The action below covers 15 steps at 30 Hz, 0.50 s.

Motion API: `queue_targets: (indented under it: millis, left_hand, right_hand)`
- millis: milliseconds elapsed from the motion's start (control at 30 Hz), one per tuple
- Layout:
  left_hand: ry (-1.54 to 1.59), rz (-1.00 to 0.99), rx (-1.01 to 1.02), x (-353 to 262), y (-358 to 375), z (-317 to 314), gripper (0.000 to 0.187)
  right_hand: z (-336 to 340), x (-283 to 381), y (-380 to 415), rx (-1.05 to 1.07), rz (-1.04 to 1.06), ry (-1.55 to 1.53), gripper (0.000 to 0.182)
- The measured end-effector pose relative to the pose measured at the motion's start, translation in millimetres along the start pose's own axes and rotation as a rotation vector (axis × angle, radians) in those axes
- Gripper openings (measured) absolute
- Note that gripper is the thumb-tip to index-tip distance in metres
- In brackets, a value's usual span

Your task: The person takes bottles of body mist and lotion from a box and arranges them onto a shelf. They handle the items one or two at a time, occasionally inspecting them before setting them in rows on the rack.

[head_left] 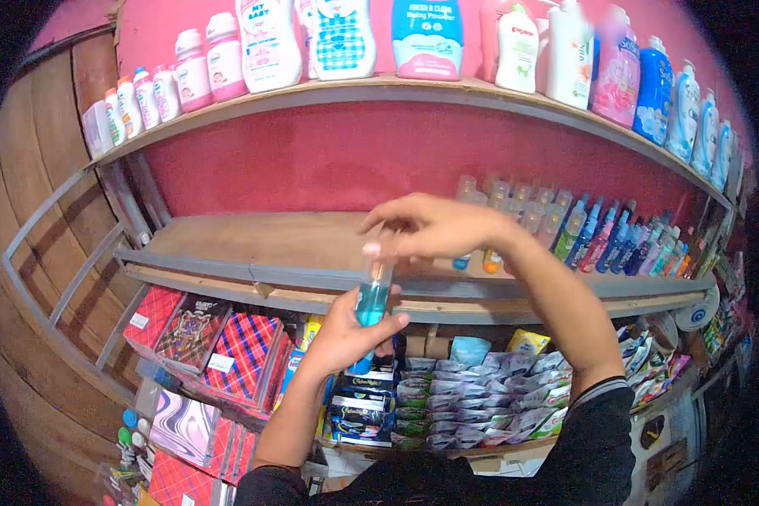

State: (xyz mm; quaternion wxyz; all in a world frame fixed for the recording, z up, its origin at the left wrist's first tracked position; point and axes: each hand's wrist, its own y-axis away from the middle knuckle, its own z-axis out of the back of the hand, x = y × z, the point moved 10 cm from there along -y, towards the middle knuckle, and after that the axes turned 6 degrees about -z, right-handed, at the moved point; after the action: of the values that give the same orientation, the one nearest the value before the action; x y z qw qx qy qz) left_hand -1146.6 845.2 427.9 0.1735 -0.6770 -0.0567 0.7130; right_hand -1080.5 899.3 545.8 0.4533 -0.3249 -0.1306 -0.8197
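Observation:
My left hand (358, 333) is wrapped round a slim spray bottle (373, 302) of blue-green liquid, held nearly upright in front of the middle shelf. The bottle has a clear cap over its nozzle. My right hand (426, 226) reaches in from the right over the top of the bottle. Its thumb rests at the clear cap, with the other fingers bent above and behind it. Slight blur hides exactly how those fingers touch the cap.
Similar spray bottles (594, 236) stand in rows at the right of the wooden middle shelf (253, 240). Baby powder and lotion bottles line the upper shelf (329, 90). Below are plaid-covered books (240, 350) and sachets (497, 392). A grey metal frame (55, 253) stands left.

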Motion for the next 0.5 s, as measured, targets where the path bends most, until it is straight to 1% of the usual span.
queue_targets:
  millis: [33, 67, 167, 267, 367, 400, 500]
  left_hand:
    - [-0.017, -0.006, 0.023, -1, -3, -5, 0.035]
    - [-0.024, 0.030, 0.033, 1, -3, -7, 0.038]
    - [0.033, -0.122, 0.037, -12, -3, -7, 0.038]
    - [0.163, -0.131, 0.111, 0, 3, -1, 0.040]
    - [-0.002, -0.145, -0.057, -8, 9, 11, 0.041]
    - [0.071, -0.171, -0.106, -9, 10, 13, 0.039]
    - [-0.188, -0.388, -0.257, -20, 10, 24, 0.039]
  right_hand:
    - [-9, 1, 0, 0.060, 0.014, 0.003, 0.047]
    - [-15, 0, 2, 0.121, 0.029, 0.006, 0.046]
    - [-4, -5, 4, 0.111, 0.128, -0.101, 0.039]
    - [22, 4, 18, 0.024, 0.190, -0.080, 0.037]
    - [34, -1, 21, 0.023, 0.191, -0.201, 0.038]
    - [35, -1, 21, 0.029, 0.209, -0.211, 0.041]
    - [40, -6, 21, -0.002, 0.117, -0.236, 0.039]
